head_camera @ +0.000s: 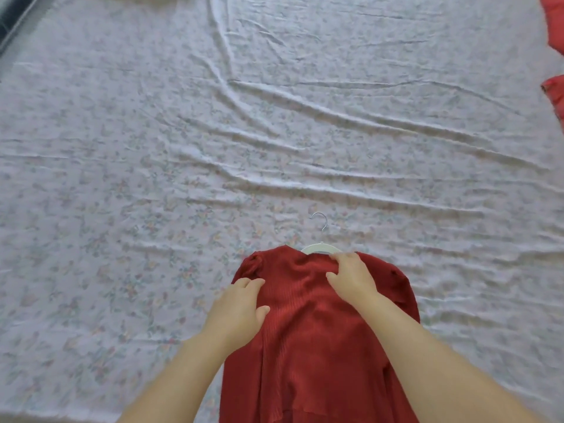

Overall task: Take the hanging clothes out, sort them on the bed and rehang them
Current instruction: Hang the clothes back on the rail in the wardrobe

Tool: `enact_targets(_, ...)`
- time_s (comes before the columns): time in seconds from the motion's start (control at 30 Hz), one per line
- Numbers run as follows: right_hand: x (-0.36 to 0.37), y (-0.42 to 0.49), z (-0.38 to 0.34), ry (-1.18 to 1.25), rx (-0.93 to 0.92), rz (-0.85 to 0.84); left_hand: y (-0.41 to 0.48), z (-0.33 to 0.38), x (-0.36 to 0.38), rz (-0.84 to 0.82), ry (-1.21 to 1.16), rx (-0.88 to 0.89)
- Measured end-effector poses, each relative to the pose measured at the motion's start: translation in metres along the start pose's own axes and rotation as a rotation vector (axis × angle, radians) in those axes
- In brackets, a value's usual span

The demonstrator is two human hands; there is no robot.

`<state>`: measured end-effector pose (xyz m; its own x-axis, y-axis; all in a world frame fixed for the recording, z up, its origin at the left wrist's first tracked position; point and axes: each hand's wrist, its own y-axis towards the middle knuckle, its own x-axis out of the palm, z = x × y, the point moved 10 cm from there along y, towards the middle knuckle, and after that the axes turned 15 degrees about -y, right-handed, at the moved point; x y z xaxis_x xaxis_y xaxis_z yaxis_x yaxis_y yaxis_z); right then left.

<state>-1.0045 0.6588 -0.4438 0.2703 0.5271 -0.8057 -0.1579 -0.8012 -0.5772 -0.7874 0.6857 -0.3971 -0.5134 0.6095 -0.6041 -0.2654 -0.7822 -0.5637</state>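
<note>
A rust-red ribbed garment (308, 340) lies flat on the bed near its front edge, neck pointing away from me. A white hanger (320, 239) with a metal hook sticks out of the neck opening. My right hand (351, 276) rests on the collar, fingers pinching the red fabric right at the hanger's shoulder. My left hand (241, 306) lies on the garment's left shoulder, fingers curled around the fabric edge. The hanger's arms are hidden inside the garment.
The bed is covered by a wrinkled white floral sheet (213, 132) spreading wide to the left and far side. Red fabric pieces (554, 22) lie at the far right edge. A dark bed edge (12, 16) shows at the top left.
</note>
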Motion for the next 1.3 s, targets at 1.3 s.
enact_targets(1.3,-0.160,-0.295,-0.127,0.265,-0.388,0.547,-0.211,0.071,-0.119,0.448,-0.591,0.333)
